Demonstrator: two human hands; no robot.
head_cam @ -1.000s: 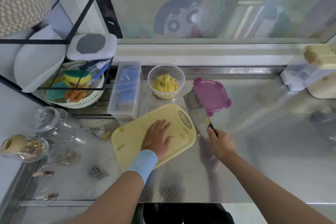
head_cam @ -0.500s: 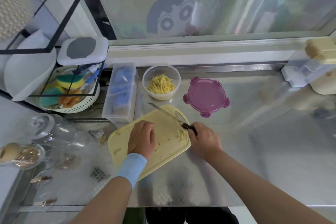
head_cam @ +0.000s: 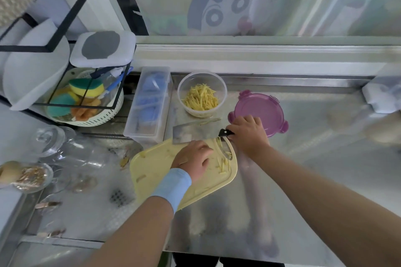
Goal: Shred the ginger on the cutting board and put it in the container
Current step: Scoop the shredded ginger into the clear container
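Note:
A yellow cutting board (head_cam: 160, 171) lies on the steel counter with a few ginger shreds (head_cam: 223, 163) near its right end. My left hand (head_cam: 193, 158) rests on the board with its fingers curled down beside the shreds. My right hand (head_cam: 249, 134) grips the black handle of a cleaver (head_cam: 193, 131), whose blade lies flat above the board's far edge, pointing left. Behind the blade stands a clear round container (head_cam: 201, 93) holding shredded ginger.
A purple lid (head_cam: 260, 108) lies right of the container, partly under my right hand. A clear rectangular box (head_cam: 149, 102) stands to the left. Further left are a sponge basket (head_cam: 86, 104) and glass jars (head_cam: 50, 141). A white appliance (head_cam: 382, 97) sits far right.
My right hand carried the cleaver from the right side to the board's far edge and laid the blade flat, pointing left. My left hand curled its fingers and slid toward the shreds.

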